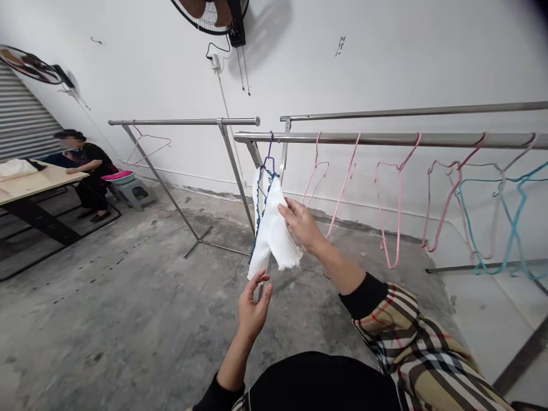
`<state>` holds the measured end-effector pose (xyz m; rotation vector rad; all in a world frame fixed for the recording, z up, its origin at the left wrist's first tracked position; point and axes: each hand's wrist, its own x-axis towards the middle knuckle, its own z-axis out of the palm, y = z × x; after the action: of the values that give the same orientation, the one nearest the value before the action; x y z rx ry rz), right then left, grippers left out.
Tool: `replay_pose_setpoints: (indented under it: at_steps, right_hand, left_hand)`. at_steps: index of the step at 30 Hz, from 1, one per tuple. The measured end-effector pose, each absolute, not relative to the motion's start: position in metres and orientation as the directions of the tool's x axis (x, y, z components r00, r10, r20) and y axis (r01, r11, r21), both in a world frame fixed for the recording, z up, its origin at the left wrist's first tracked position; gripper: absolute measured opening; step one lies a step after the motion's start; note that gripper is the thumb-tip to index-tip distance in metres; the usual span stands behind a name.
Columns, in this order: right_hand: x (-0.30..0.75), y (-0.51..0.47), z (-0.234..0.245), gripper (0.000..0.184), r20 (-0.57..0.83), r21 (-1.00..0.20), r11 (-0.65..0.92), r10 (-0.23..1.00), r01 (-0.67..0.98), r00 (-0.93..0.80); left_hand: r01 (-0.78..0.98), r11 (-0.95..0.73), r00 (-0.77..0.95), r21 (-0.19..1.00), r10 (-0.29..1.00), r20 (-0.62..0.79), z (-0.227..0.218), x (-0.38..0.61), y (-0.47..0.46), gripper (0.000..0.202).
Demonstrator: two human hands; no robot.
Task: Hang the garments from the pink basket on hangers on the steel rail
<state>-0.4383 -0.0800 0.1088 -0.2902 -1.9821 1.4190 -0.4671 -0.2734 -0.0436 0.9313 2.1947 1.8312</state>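
A small white knit garment [276, 228] with dark blue wavy trim hangs from a purple hanger [269, 160] on the metal rail. My right hand [303, 224] is at the garment's right side, thumb and fingers closed on the cloth; part of the fingers is hidden. Just below the garment's lower left edge is my left hand [252, 305], its fingers apart and holding nothing. Whether its fingertips touch the hem I cannot tell.
Several pink hangers [400, 217] and blue hangers [466, 228] hang along the rail [385, 138] to the right. Another rack [184, 122] stands behind on the left. Farther left, a person [96, 162] sits at a table [51, 180] beside a grey stool [135, 194].
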Motion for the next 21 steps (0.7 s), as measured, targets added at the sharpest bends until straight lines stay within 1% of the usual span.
replay_pose_setpoints:
  at_steps: [2,5,9,12,16,19,21]
  right_hand:
    - [-0.439,-0.079,0.11,0.04,0.409,-0.891,0.419,0.573,-0.176,-0.71]
    - [-0.436,-0.074,0.119,0.033,0.467,-0.847,0.519,0.627,-0.113,-0.624]
    - [-0.418,-0.065,0.138,0.038,0.537,-0.795,0.606,0.685,-0.023,-0.493]
    - [-0.41,-0.067,0.149,0.038,0.555,-0.758,0.651,0.683,0.05,-0.474]
    - [-0.42,-0.083,0.148,0.03,0.513,-0.732,0.678,0.613,0.067,-0.6]
    - [-0.432,-0.094,0.137,0.032,0.448,-0.697,0.717,0.46,0.024,-0.766]
    - [-0.435,-0.096,0.127,0.029,0.443,-0.666,0.746,0.378,-0.016,-0.813]
  left_hand:
    - [0.39,0.043,-0.78,0.92,0.546,0.305,-0.038,-0.471,-0.267,0.045]
    - [0.388,0.004,-0.769,0.921,0.552,0.322,-0.033,-0.473,-0.261,0.045]
    - [0.344,-0.018,-0.775,0.939,0.56,0.295,-0.034,-0.475,-0.259,0.045]
    - [0.321,-0.001,-0.777,0.947,0.571,0.264,-0.038,-0.477,-0.259,0.045]
    - [0.318,-0.01,-0.773,0.948,0.575,0.266,-0.042,-0.481,-0.256,0.045]
    - [0.326,-0.009,-0.763,0.945,0.588,0.269,-0.047,-0.484,-0.253,0.046]
    - [0.333,-0.01,-0.754,0.943,0.597,0.273,-0.05,-0.485,-0.254,0.046]
